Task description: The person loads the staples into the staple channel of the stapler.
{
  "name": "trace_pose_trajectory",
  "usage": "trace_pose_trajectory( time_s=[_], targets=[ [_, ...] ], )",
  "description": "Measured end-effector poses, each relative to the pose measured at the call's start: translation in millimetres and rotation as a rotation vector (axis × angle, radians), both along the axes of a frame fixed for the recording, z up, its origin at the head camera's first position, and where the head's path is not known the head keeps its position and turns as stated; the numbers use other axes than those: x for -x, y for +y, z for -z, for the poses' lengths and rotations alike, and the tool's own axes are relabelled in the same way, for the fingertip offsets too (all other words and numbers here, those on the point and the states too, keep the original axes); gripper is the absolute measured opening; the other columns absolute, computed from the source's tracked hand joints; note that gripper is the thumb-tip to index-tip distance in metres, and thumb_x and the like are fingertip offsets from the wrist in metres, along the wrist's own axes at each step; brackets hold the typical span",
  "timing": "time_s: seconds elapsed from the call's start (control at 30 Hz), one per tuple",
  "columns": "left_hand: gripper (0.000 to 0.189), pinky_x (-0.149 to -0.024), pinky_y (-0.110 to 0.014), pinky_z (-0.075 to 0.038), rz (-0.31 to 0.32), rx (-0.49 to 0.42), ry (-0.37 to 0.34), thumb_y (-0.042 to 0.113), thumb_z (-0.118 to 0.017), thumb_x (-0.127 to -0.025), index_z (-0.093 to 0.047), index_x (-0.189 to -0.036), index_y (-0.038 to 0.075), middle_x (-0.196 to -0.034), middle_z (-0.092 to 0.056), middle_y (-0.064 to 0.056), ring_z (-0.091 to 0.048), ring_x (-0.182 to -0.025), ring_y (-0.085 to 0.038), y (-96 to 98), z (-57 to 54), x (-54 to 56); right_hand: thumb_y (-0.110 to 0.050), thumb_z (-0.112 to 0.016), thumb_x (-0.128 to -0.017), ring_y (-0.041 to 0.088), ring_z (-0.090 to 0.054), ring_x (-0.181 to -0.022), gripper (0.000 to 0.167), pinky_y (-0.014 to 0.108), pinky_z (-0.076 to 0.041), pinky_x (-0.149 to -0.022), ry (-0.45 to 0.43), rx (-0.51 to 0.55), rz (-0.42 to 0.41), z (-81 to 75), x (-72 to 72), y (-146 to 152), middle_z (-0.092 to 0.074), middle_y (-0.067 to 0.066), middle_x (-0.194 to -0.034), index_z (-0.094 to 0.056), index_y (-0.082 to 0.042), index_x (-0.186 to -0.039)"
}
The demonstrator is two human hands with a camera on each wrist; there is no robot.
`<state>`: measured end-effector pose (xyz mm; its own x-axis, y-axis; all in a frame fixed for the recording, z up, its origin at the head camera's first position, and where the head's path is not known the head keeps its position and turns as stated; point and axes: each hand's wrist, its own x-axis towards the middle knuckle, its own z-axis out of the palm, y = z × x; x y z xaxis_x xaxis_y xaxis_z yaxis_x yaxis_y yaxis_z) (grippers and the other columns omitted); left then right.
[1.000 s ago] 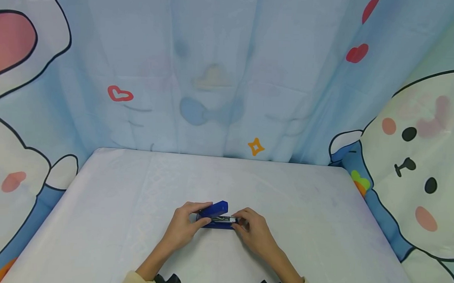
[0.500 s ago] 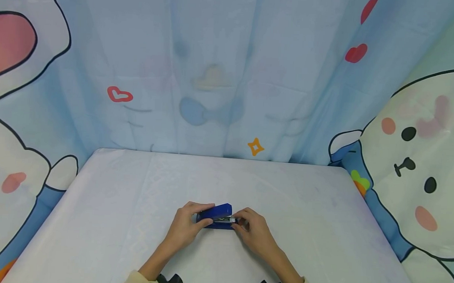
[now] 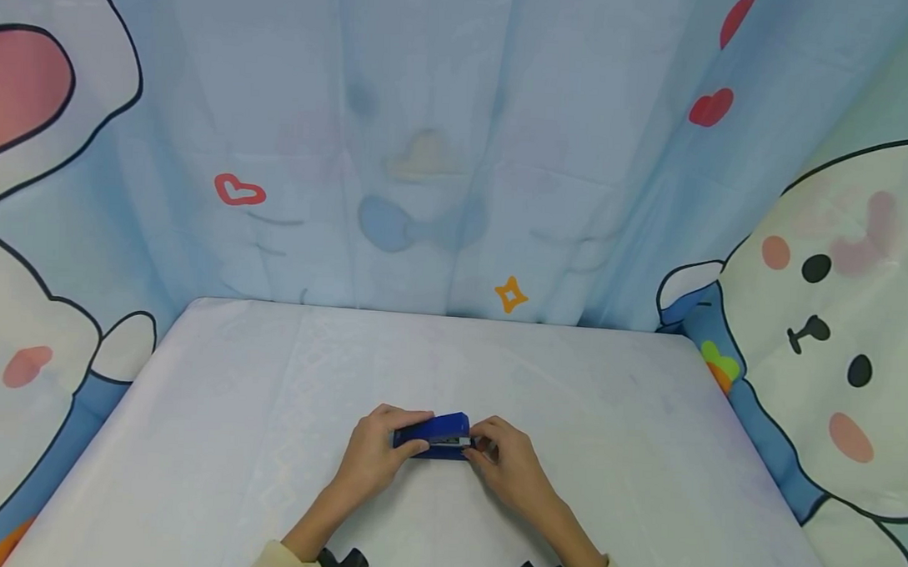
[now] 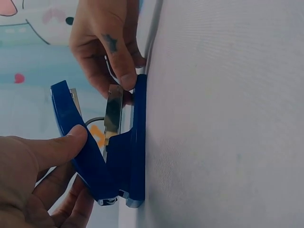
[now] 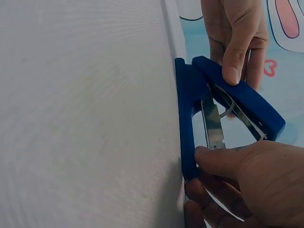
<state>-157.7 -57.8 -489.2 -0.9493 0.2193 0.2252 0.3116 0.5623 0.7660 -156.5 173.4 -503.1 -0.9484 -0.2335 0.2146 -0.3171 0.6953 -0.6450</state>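
A blue stapler (image 3: pixel 442 452) stands on the white table, its top cover (image 4: pixel 69 111) swung partly up from the metal staple channel (image 4: pixel 113 111). A thin curved metal piece spans cover and channel. My left hand (image 3: pixel 373 447) pinches the cover between thumb and fingers near its hinged end. At the opposite end my right hand (image 3: pixel 509 461) grips the front of the base (image 5: pixel 186 128), thumb on top, in the right wrist view. Some of the right fingers are hidden behind the base and channel in the left wrist view.
The white-covered table (image 3: pixel 309 362) spreads around the stapler on all sides. Behind it hangs a light blue cartoon curtain (image 3: pixel 429 149). Black wrist-worn devices (image 3: pixel 345 563) sit by both sleeves at the table's front.
The cover has swung down towards the channel, its front end moving right and lower. My left hand has shifted slightly right with it; the right hand has stayed in place.
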Motion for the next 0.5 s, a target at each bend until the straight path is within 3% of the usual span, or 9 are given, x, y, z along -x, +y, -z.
trace_pose_trajectory(
  time_s=[0.5],
  targets=[
    [0.036,-0.091,-0.044,-0.061,0.014,0.06,0.057,0.016,-0.084,-0.089,-0.08,-0.125,0.016,-0.118,-0.08,-0.004,-0.07,-0.111,-0.023,4.8,2.4,1.2,-0.002,-0.084,-0.087,-0.001,-0.055,-0.076,0.019,0.019,-0.051,-0.065,0.01,-0.008,0.013,2.9,1.5,0.2,-0.069,-0.005,-0.093,-0.077,-0.01,-0.103]
  ],
)
